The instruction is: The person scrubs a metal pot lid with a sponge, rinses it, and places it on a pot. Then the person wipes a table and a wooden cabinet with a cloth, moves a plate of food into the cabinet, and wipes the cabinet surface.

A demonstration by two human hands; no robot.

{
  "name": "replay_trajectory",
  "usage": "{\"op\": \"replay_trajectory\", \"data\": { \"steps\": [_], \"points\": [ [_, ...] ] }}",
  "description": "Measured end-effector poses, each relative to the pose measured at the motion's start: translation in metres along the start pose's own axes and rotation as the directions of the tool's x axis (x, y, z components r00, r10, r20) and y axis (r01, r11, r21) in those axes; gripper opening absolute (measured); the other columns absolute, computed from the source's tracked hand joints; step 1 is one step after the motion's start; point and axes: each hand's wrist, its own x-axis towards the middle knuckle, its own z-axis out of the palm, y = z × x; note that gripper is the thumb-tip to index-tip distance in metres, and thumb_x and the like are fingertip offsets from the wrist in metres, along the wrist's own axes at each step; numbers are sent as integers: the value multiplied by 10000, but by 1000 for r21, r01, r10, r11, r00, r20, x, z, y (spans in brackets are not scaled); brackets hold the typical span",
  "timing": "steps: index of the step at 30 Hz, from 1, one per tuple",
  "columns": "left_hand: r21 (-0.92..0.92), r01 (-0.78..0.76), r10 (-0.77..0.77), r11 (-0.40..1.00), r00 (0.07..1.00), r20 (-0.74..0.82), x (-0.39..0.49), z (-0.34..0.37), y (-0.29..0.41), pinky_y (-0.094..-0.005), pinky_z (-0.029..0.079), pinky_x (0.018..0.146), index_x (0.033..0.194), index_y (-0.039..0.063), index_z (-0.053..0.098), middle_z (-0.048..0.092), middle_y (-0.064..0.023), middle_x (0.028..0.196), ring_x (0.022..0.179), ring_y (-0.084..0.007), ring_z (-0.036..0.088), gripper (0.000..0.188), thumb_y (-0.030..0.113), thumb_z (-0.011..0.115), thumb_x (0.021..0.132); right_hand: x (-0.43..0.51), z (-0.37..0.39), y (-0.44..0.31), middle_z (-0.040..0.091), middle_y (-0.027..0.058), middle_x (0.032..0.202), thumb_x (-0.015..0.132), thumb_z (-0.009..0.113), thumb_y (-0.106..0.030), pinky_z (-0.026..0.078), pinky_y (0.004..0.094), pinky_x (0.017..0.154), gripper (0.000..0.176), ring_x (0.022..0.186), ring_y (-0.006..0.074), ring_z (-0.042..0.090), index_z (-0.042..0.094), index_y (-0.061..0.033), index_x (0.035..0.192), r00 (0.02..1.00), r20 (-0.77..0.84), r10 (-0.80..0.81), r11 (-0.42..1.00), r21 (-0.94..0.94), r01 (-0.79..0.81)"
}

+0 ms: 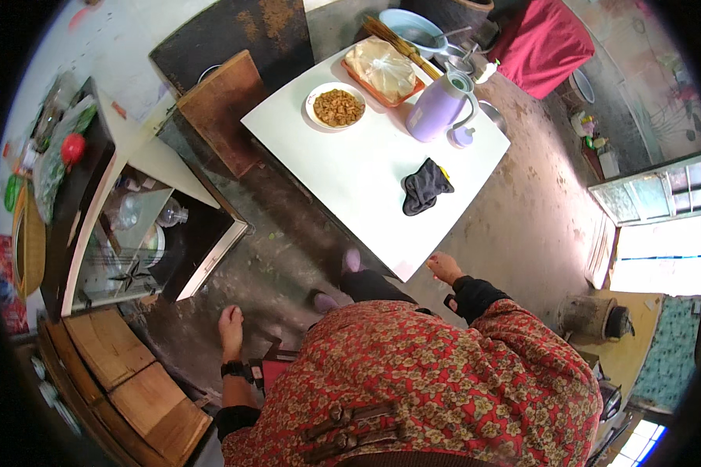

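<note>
My left hand (231, 325) hangs over the floor beside the glass-fronted cabinet, its fingers curled and nothing showing in it. By the near corner of the white table (362, 192) is my right hand (446, 268); its fingers are bent, and their inner side is hidden. Closest to it on the tabletop lies a crumpled dark cloth item (425, 188) with a yellow edge. A lilac thermos jug (440, 105) stands farther back, its lilac stopper (461, 137) beside it. To the left sit a plate of brown diced food (339, 108) and an orange tray (392, 100) holding a plastic-wrapped pale item (381, 65).
A straw brush (400, 46) and a light-blue basin (413, 29) are at the table's far end. The cabinet (210, 257) with glass doors stands left, above wooden boards (134, 391). A brown wooden board (222, 111) leans beyond it. A red cloth (543, 44) covers something at the back right.
</note>
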Motion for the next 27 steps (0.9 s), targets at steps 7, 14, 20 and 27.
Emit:
{"op": "replay_trajectory", "data": {
  "steps": [7,14,20,27],
  "points": [
    [151,-9,-24,988,976,217,45,33,66,-281,438,768,1071,-25,572,598,-77,948,858,-154,554,339,256,559,883,74,-28,-7,607,219,1044,802,579,-409,451,447,840,468,992,371,572,575,-40,1092,929,-205,308,910,348,-225],
    [380,246,-348,892,910,227,57,32,96,-292,441,748,1048,-31,575,584,-86,904,809,-162,544,341,274,520,905,148,-103,-2,515,219,1184,781,617,-419,434,469,878,571,1076,393,514,477,-112,1241,848,-311,429,892,293,-343],
    [328,162,-263,931,920,292,143,47,95,-327,438,765,1053,-39,553,590,-112,936,844,-192,553,348,276,501,913,201,-121,11,411,233,1302,784,590,-459,379,457,961,700,1170,406,434,386,-65,1326,794,-351,497,852,372,-369],
    [457,-446,313,770,887,338,289,155,163,-403,390,919,1131,-20,530,551,-196,1135,1055,-359,504,360,263,491,912,221,-83,5,345,286,1335,761,617,-448,368,469,974,763,1185,449,409,348,-43,1349,787,-238,569,800,383,-462]
  ]
}}
